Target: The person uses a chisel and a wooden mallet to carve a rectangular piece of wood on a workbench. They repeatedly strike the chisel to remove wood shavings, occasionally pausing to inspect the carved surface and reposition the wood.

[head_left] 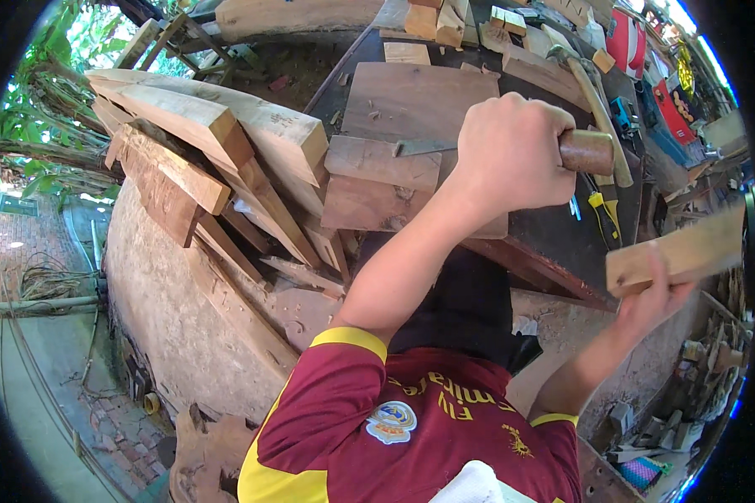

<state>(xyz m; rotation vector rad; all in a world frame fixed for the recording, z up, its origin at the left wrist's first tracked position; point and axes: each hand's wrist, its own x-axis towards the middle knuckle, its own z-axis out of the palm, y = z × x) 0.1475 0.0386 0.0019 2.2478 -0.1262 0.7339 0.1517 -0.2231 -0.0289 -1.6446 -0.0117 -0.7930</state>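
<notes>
My left hand (512, 151) is closed around a chisel whose brown wooden handle (587, 152) sticks out to the right of the fist. Its metal blade (419, 148) points left and lies on the top edge of a small reddish wood block (377, 163), which rests on a larger block (365, 205) at the edge of the dark workbench (562, 235). At the lower right, away from the bench, my right hand (654, 298) grips a pale rectangular piece of wood (688, 251) and holds it in the air.
Rough planks (201, 126) are stacked at the left of the blocks. A wide board (419, 96) lies behind them. A wooden-handled hammer (600, 101), a yellow-handled tool (604, 214) and offcuts lie on the bench. Scrap is piled at the lower right (671, 419).
</notes>
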